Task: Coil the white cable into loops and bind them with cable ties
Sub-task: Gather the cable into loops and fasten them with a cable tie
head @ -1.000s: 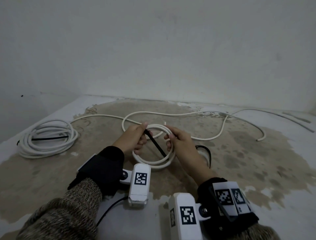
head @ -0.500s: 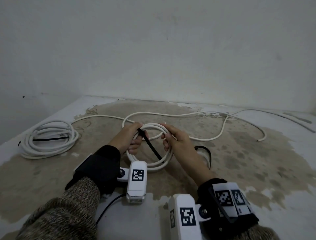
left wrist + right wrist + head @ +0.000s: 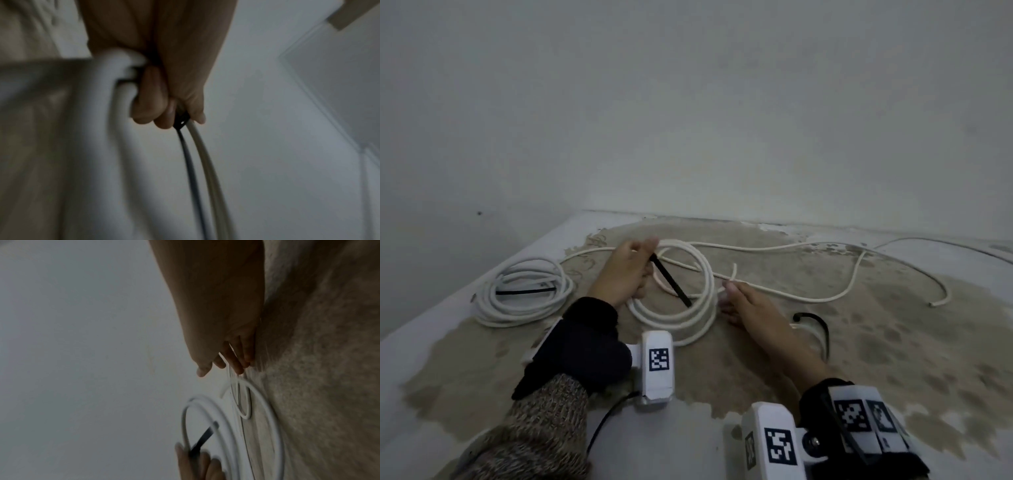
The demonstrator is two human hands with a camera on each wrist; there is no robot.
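Observation:
A white cable coil (image 3: pixel 681 315) of a few loops lies in the middle of the stained floor. My left hand (image 3: pixel 645 255) grips its far left side and pinches a black cable tie (image 3: pixel 671 281) whose free end sticks out across the loops. The left wrist view shows the fingers (image 3: pixel 148 104) curled round the bundled cable (image 3: pixel 123 100) with the tie's head (image 3: pixel 180 121) at the fingertips. My right hand (image 3: pixel 726 291) is off the coil, at its right side, with fingers (image 3: pixel 238 363) nearly straight beside the loose cable run (image 3: pixel 791 296). It holds nothing that I can see.
A second white coil (image 3: pixel 493 301) bound with a black tie (image 3: pixel 524 292) lies at the left near the floor's edge. Another black tie (image 3: pixel 820 323) lies right of my right forearm. The loose cable's end (image 3: pixel 933 304) trails far right, and the wall stands close behind.
My right hand has let go of the coil and drawn back to the right, toward the loose cable. My left hand still holds coil and tie and has shifted them slightly left.

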